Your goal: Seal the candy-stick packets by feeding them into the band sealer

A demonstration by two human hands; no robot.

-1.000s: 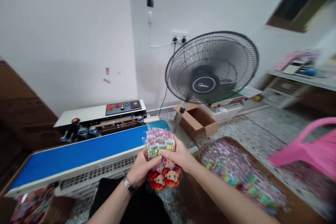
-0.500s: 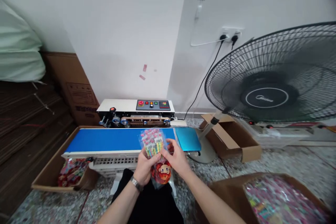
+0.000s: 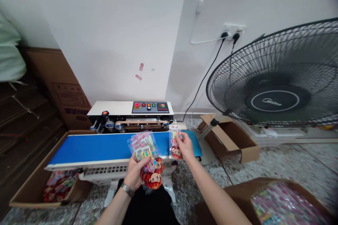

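My left hand (image 3: 135, 171) grips a stack of clear packets (image 3: 145, 154) printed with colourful stripes and red-haired cartoon faces, held just in front of the blue conveyor belt (image 3: 100, 147). My right hand (image 3: 185, 145) holds a single packet (image 3: 174, 142) upright over the right end of the belt, near the sealing machine (image 3: 132, 114) with its button panel. The two hands are apart.
A cardboard box (image 3: 39, 187) with sealed packets sits on the floor under the belt's left end. A large box of loose packets (image 3: 280, 204) is at lower right. A black standing fan (image 3: 280, 81) and an open small carton (image 3: 232, 140) stand to the right.
My right hand has pulled one packet off the stack and moved it right, over the belt's end. The left hand keeps the stack. The view shifted slightly.
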